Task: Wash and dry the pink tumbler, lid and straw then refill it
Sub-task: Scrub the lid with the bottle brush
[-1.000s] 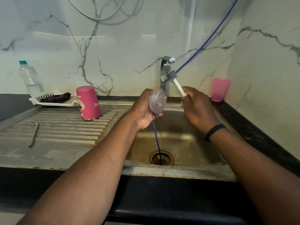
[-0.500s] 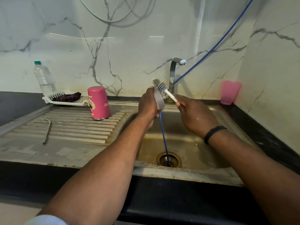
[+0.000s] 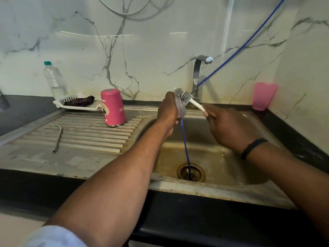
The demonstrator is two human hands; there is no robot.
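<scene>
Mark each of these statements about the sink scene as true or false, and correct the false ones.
1. The left hand holds the clear lid over the sink. True.
2. The right hand holds a sponge. False: it grips the white handle of a bristle brush set against the lid.
3. The pink tumbler stands upside down on the drainboard. True.
4. The metal straw is inside the tumbler. False: it lies on the drainboard, apart from the tumbler.
5. A pink cup stands on the counter right of the tap. True.
</scene>
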